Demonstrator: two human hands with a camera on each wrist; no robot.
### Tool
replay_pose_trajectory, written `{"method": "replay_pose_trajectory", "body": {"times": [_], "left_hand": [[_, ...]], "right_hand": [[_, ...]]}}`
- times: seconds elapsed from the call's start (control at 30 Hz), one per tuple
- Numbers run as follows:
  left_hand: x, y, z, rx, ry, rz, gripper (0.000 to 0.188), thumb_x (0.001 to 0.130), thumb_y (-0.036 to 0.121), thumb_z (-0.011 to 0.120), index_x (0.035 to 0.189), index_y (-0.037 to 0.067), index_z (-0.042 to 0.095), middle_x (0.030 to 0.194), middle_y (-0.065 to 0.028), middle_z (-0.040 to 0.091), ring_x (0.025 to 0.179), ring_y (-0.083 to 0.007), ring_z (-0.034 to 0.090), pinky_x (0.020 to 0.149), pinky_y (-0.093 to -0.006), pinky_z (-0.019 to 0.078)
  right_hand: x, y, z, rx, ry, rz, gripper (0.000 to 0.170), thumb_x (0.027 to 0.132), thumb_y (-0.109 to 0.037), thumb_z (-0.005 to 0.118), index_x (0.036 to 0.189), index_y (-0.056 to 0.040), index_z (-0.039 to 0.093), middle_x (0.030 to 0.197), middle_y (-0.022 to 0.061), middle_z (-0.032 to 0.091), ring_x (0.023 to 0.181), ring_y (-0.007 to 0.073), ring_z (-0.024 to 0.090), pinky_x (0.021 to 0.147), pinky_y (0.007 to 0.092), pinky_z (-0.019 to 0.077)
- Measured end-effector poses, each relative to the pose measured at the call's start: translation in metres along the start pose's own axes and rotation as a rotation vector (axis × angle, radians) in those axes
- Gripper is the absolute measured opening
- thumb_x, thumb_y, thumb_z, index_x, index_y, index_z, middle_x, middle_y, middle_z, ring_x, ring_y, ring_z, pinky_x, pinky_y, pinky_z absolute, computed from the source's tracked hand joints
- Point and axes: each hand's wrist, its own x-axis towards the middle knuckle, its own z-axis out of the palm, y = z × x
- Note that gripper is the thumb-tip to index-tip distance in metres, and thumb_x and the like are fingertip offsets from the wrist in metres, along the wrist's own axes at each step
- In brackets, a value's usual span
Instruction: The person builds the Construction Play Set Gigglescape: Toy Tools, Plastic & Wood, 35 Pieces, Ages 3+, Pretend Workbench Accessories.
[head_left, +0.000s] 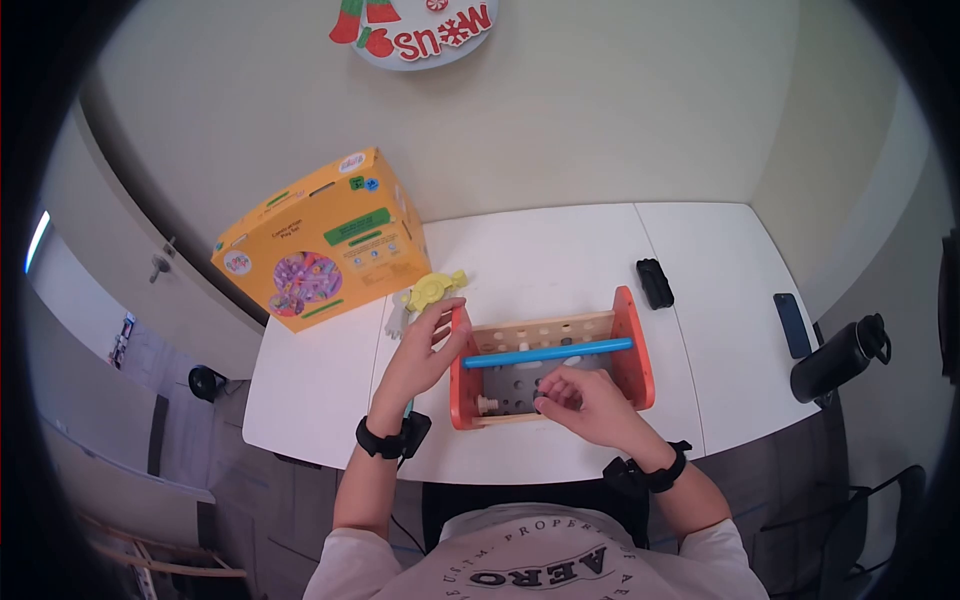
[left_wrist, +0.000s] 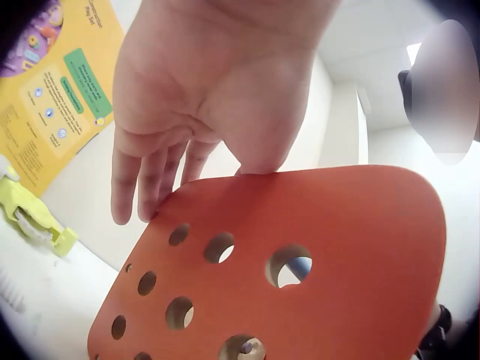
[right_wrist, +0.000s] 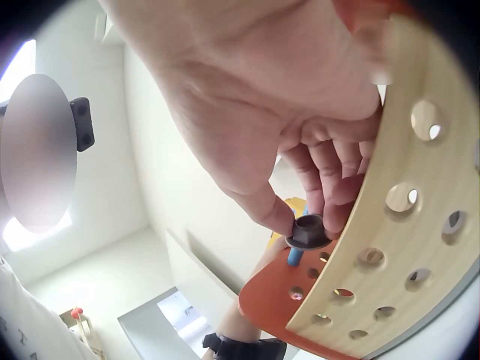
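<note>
A toy toolbox has orange end panels (head_left: 642, 365), holed wooden side slats and a blue rod handle (head_left: 550, 353). My left hand (head_left: 425, 350) rests on the upper edge of its left end panel (left_wrist: 360, 232), fingers nearly straight and thumb tip behind the edge. Over the near wooden slat (right_wrist: 409, 154), my right hand (head_left: 590, 405) pinches a dark grey hex piece (right_wrist: 307, 232) with a round flange and a hollow centre. A pale wooden peg (head_left: 487, 405) lies in the box near the left panel.
A yellow toy (head_left: 432, 291) lies beyond my left hand, beside a large yellow-orange carton (head_left: 330, 250). To the right on the white table (head_left: 700, 300) are a black case (head_left: 655, 284), a phone (head_left: 792, 325) and a black bottle (head_left: 838, 358).
</note>
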Motion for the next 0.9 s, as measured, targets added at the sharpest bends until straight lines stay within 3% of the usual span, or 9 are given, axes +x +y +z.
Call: {"method": "replay_pose_trajectory", "body": {"times": [0.13, 0.33, 0.43, 0.6, 0.7, 0.73, 0.83, 0.9], "left_hand": [[-0.007, 0.006, -0.002, 0.064, 0.001, 0.004, 0.045, 0.097, 0.022, 0.071, 0.134, 0.001, 0.057, 0.132, -0.0162, 0.064, 0.125, -0.0303, 0.063, 0.107, -0.0422, 0.0522], [-0.03, 0.018, -0.004, 0.193, 0.042, 0.016, 0.043, 0.096, 0.025, 0.073, 0.128, -0.001, 0.059, 0.124, -0.0168, 0.066, 0.118, -0.029, 0.066, 0.101, -0.0408, 0.0551], [-0.042, 0.03, -0.011, 0.287, -0.004, -0.027, 0.044, 0.093, 0.028, 0.077, 0.121, -0.001, 0.061, 0.117, -0.018, 0.067, 0.114, -0.0302, 0.067, 0.102, -0.0406, 0.0547], [-0.06, 0.029, -0.023, 0.319, -0.09, 0.099, 0.054, 0.08, 0.037, 0.088, 0.109, -0.002, 0.063, 0.101, -0.0166, 0.065, 0.096, -0.0314, 0.067, 0.086, -0.0385, 0.0561], [-0.069, 0.039, -0.028, 0.339, -0.184, 0.131, 0.054, 0.075, 0.04, 0.09, 0.099, 0.0, 0.063, 0.092, -0.0141, 0.062, 0.084, -0.0315, 0.064, 0.074, -0.0381, 0.0531], [-0.072, 0.042, -0.027, 0.344, -0.217, 0.132, 0.053, 0.075, 0.04, 0.091, 0.096, 0.001, 0.063, 0.09, -0.0131, 0.061, 0.08, -0.0314, 0.063, 0.071, -0.0381, 0.0518], [-0.08, 0.043, -0.016, 0.407, -0.269, 0.208, 0.047, 0.078, 0.039, 0.088, 0.09, 0.002, 0.062, 0.086, -0.0103, 0.059, 0.076, -0.031, 0.063, 0.068, -0.0382, 0.051], [-0.085, 0.046, -0.01, 0.422, -0.266, 0.288, 0.044, 0.08, 0.04, 0.085, 0.09, 0.004, 0.062, 0.085, -0.01, 0.059, 0.075, -0.0312, 0.064, 0.066, -0.0385, 0.0515]], "right_hand": [[0.002, 0.004, 0.0, -0.092, 0.026, 0.017, 0.019, 0.09, -0.013, 0.078, 0.1, -0.0003, 0.069, 0.077, 0.0062, 0.07, 0.069, 0.0115, 0.068, 0.062, 0.0272, 0.0547], [0.006, 0.01, 0.002, -0.3, 0.089, -0.104, 0.021, 0.084, -0.015, 0.081, 0.096, -0.0016, 0.07, 0.077, 0.0084, 0.069, 0.066, 0.0182, 0.068, 0.06, 0.0319, 0.0544], [0.009, 0.015, -0.004, -0.403, 0.118, -0.12, 0.022, 0.083, -0.019, 0.079, 0.095, -0.0036, 0.07, 0.078, 0.0105, 0.068, 0.069, 0.0272, 0.07, 0.063, 0.0374, 0.0553], [0.024, 0.018, -0.02, -0.471, 0.05, -0.024, 0.018, 0.081, -0.016, 0.08, 0.087, -0.0021, 0.07, 0.077, 0.0099, 0.069, 0.068, 0.0259, 0.069, 0.062, 0.0385, 0.054], [0.038, 0.019, -0.031, -0.502, -0.014, 0.062, 0.021, 0.081, -0.012, 0.082, 0.098, -0.0027, 0.073, 0.076, 0.0092, 0.068, 0.069, 0.0203, 0.069, 0.064, 0.0346, 0.0544], [0.042, 0.011, -0.034, -0.574, -0.047, 0.118, 0.021, 0.083, -0.012, 0.081, 0.099, -0.0034, 0.071, 0.081, 0.0098, 0.07, 0.074, 0.022, 0.07, 0.068, 0.0351, 0.0548], [0.053, 0.037, -0.036, -0.662, -0.023, 0.037, 0.023, 0.085, -0.012, 0.08, 0.102, -0.0046, 0.067, 0.086, 0.0097, 0.071, 0.082, 0.0233, 0.071, 0.072, 0.0352, 0.0546], [0.06, 0.035, -0.034, -0.629, -0.069, 0.096, 0.024, 0.088, -0.015, 0.079, 0.104, -0.0054, 0.064, 0.09, 0.0106, 0.072, 0.089, 0.0254, 0.071, 0.076, 0.0362, 0.055]]}}
